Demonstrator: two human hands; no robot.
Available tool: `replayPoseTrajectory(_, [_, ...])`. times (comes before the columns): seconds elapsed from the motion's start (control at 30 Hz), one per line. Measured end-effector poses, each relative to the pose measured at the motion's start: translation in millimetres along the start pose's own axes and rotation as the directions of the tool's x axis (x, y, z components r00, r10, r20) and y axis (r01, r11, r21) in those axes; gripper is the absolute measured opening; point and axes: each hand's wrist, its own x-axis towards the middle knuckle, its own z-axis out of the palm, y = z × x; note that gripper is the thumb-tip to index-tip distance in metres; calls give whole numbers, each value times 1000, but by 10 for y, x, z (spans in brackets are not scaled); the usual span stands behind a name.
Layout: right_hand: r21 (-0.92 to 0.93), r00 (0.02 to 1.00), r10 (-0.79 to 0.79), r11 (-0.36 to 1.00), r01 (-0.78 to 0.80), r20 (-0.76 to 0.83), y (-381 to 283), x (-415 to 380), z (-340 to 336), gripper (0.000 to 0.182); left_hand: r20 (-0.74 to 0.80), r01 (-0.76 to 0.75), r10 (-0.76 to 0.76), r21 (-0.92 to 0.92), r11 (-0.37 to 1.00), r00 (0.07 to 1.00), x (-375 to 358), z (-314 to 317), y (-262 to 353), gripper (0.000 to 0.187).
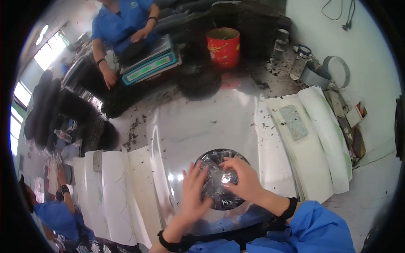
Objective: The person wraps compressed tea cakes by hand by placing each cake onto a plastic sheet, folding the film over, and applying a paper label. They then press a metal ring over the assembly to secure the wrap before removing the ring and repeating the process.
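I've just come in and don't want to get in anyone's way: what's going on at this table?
The left hand and the right hand are at either side of a round, dark item covered in crinkled clear plastic, on the shiny work surface. Whether the wrapping is finished, I can't tell. Across the table, a co-worker in blue is at what looks like a teal-edged scale.
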Motion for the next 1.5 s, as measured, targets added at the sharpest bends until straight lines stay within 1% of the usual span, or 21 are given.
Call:
replayPoseTrajectory(0.07, [34,1000,18,999,-18,15,-8,-9,-7,32,-4,145,-152,-271,952,988,6,-124,-283,69])
replayPoseTrajectory(0.17, [55,1000,-26,998,25,15,-62,16,-31,31,156,361,-327,-353,863,932,216,119,-370,58])
replayPoseTrajectory(0.2, [10,994,-109,994,109,9,-65,7,-26,31,67,402,-396,-135,906,916,282,156,-257,49])
replayPoseTrajectory(0.27, [-73,966,-248,965,253,72,-80,6,16,34,43,459,-457,-88,884,888,345,257,-292,48])
replayPoseTrajectory(0.4, [-372,980,-111,913,166,163,-78,64,175,34,116,590,-583,-35,807,804,398,236,-263,51])
replayPoseTrajectory(0.43, [-377,982,-106,913,158,155,-65,57,189,34,123,583,-575,-34,812,809,330,229,-221,51])
replayPoseTrajectory(0.47, [-329,983,-78,935,130,168,-40,83,173,35,-43,242,-240,38,970,970,263,215,-181,57])
replayPoseTrajectory(0.5, [-282,982,-51,954,101,179,-26,111,135,35,-171,-123,151,162,979,974,262,193,-124,64])
replayPoseTrajectory(0.67, [-24,906,74,997,-71,417,-64,127,-199,33,44,-104,101,53,993,994,235,362,77,98])
replayPoseTrajectory(0.8, [-59,985,84,995,-76,153,-489,31,-558,19,55,-75,66,185,980,996,214,441,99,95])
replayPoseTrajectory(0.83, [-425,920,97,902,80,380,-243,16,-378,17,46,-67,57,242,968,997,220,494,124,90])
replayPoseTrajectory(0.87, [-382,923,-96,890,247,374,158,-136,-61,16,56,-100,86,315,944,995,196,532,102,86])
replayPoseTrajectory(0.97, [-151,960,-234,955,257,155,206,-385,-137,30,71,-107,89,304,947,993,172,561,31,80])
replayPoseTrajectory(1.07, [-227,988,21,972,-57,-156,98,-801,-1097,35,113,-92,59,314,945,992,175,481,112,82])
replayPoseTrajectory(1.17, [-431,723,177,700,-569,-668,657,-1503,-2388,31,119,-97,60,332,938,991,167,484,121,81])
replayPoseTrajectory(1.2, [-131,445,385,619,-775,-808,892,-1765,-2868,30,134,-89,45,343,935,990,172,474,146,81])
replayPoseTrajectory(1.27, [-85,198,494,243,-966,-847,1238,-2188,-3461,33,139,-82,36,344,935,990,143,467,143,80])
replayPoseTrajectory(1.3, [-90,208,490,254,-963,-846,1264,-2046,-3407,33,142,-75,27,344,936,989,167,472,150,79])
replayPoseTrajectory(1.37, [369,402,866,493,-788,-299,1177,-1600,-2987,42,136,-63,18,334,940,991,204,453,200,79])
replayPoseTrajectory(1.43, [147,682,709,666,-731,178,905,-950,-2871,45,159,-62,8,332,941,987,168,433,216,79])
replayPoseTrajectory(1.5, [-202,806,563,781,-592,-183,1284,-511,-2895,46,158,-58,5,331,942,987,183,433,205,80])
